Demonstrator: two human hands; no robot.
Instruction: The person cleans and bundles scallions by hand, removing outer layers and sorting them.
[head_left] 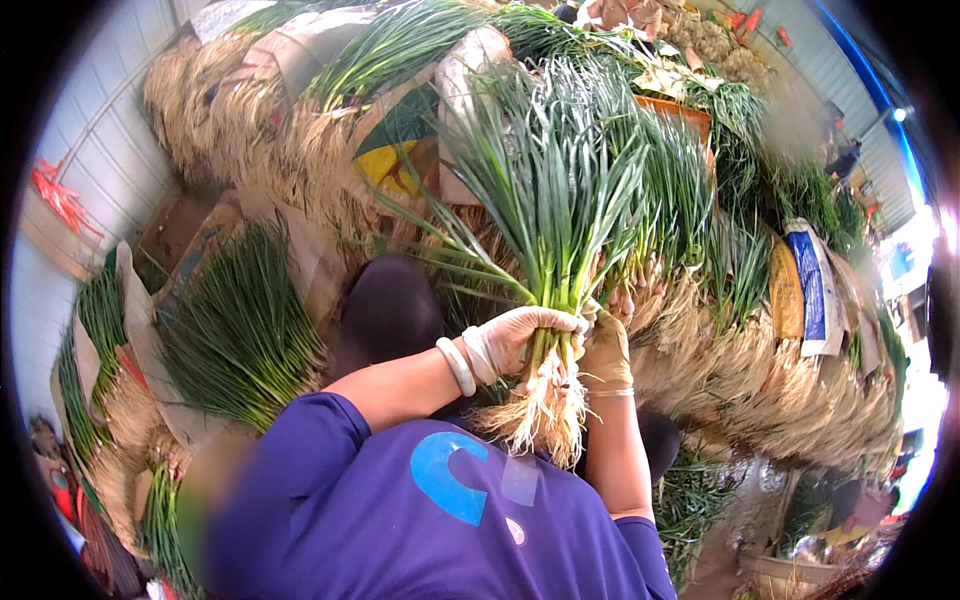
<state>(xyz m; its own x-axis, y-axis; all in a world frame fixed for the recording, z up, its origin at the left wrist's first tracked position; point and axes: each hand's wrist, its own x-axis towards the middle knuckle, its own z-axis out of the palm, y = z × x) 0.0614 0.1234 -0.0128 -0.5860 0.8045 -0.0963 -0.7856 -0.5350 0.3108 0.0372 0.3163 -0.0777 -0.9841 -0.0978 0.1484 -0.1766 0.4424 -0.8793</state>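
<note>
My left hand [522, 338], in a thin pale glove with a white bangle at the wrist, is closed round the lower stems of a bunch of green onions [560, 225]. The bunch stands nearly upright, long leaves fanning away from me. Its pale roots [543, 405] hang below my fingers, in front of my chest. At the right side of the same stems, my gloved right hand [606, 352] is closed against the bunch, its fingers bent and partly hidden. More green onions [680, 190] lie just beyond it, their leaves pointing away.
Long heaps of green onions [400, 50] fill the far side, with a thick band of roots [760, 390] at right. A separate stack [240, 325] lies on brown sheeting at left. White and blue sacking [815, 290] covers part of the right heap. My dark knee [390, 310] is near my left forearm.
</note>
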